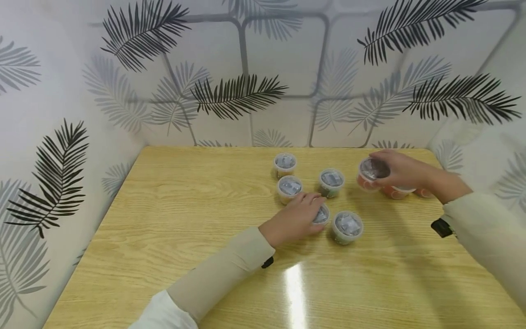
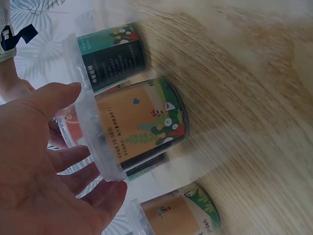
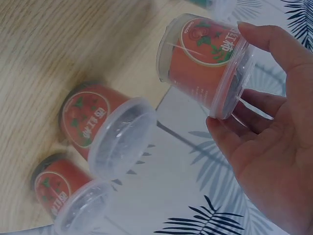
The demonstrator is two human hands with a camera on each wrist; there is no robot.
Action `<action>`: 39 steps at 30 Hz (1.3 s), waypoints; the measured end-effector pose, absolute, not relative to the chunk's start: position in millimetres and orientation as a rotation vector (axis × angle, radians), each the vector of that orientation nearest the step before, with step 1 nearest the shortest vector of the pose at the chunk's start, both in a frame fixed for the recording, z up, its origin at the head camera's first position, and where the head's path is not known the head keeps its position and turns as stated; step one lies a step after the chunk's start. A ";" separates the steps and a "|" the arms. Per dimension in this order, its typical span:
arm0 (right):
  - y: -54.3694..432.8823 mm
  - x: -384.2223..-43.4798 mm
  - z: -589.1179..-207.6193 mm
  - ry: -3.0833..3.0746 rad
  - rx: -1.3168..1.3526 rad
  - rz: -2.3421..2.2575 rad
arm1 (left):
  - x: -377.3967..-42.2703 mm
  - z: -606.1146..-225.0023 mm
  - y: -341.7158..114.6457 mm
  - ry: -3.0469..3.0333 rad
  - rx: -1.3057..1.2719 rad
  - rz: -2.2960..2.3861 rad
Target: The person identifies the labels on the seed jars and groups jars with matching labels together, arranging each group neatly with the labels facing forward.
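My left hand (image 1: pixel 297 214) grips the lid rim of a tan-labelled plastic tub (image 2: pixel 142 122), which stands on the table. Thumb and fingertips lie on opposite sides of its clear lid. My right hand (image 1: pixel 404 171) holds a red-labelled tub (image 3: pixel 205 63) with a tomato picture by its lid, tilted and raised off the wood. Two more red tubs, one nearer (image 3: pixel 90 115) and one farther (image 3: pixel 56 188), stand beside it, partly hidden by the right hand in the head view.
Green-labelled tubs stand behind (image 1: pixel 331 183) and to the right (image 1: pixel 347 228) of my left hand. Two tan tubs, a back one (image 1: pixel 285 165) and a front one (image 1: pixel 289 189), are beyond it. The wooden table (image 1: pixel 185 196) meets a leaf-patterned wall (image 1: pixel 279 119).
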State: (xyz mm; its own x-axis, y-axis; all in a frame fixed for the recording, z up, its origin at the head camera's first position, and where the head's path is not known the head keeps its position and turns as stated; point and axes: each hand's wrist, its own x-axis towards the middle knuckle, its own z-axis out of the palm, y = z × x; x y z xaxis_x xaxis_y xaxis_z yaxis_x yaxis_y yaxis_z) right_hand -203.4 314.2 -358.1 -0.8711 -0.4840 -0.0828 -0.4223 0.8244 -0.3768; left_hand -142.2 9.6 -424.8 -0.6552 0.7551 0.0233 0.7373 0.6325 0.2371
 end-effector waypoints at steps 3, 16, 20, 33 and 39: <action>315.4 -208.0 -364.7 2.814 -0.679 -0.538 | -143.9 -426.9 10.3 2.777 1.275 0.318; 323.7 -223.7 -390.4 2.738 -0.637 -0.527 | -144.0 -420.7 9.0 2.727 1.244 0.284; 324.4 -225.6 -396.2 2.725 -0.635 -0.513 | -142.4 -421.0 7.8 2.716 1.246 0.299; 325.3 -228.8 -399.7 2.683 -0.630 -0.529 | -140.1 -421.7 4.9 2.737 1.260 0.329; 324.4 -228.1 -401.9 2.677 -0.632 -0.582 | -139.9 -421.8 3.8 2.747 1.284 0.329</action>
